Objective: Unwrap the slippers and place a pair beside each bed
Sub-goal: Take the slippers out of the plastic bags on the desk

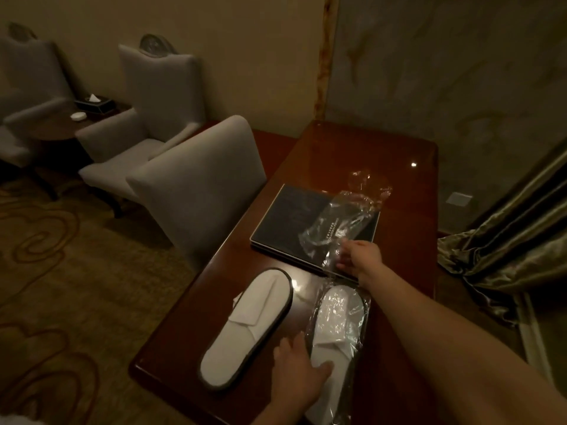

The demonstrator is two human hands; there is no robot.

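Dim room: grey armchairs (153,118) on patterned carpet (61,271), beige wall (245,41), glossy wooden bench (352,154), olive curtain (506,240).

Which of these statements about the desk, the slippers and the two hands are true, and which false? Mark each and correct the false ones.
1. One pair of slippers lies unwrapped on the desk. True.
2. The other slippers are free of plastic. False: clear plastic covers them.
3. The right hand pulls at the wrapper's far end. True.
4. The left hand rests on the chair. False: it presses on the wrapped slippers.
5. An empty wrapper lies across the dark folder. True.
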